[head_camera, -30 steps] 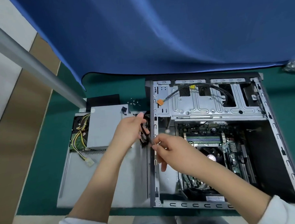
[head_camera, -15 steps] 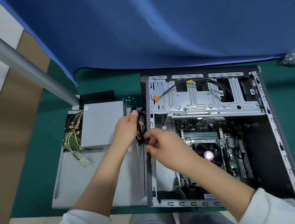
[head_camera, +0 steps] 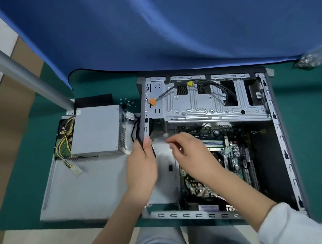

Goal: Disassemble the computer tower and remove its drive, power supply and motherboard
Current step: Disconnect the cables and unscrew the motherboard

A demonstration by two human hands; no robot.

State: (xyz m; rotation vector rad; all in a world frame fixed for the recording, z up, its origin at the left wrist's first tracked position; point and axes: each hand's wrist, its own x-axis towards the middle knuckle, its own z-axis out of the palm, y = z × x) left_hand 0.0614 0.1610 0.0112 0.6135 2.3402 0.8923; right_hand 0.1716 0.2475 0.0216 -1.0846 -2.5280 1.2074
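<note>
Bare metal, matt cloth, and plastic in front of you.
Your tower case and power supply are dull grey sheet metal; the blue drape is soft matt cloth; the orange connector looks plastic.

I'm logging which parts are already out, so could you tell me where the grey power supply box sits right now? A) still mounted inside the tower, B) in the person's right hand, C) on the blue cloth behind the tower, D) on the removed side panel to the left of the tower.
D: the power supply lies on the side panel left of the tower, outside its frame, with neither hand holding it.
</note>
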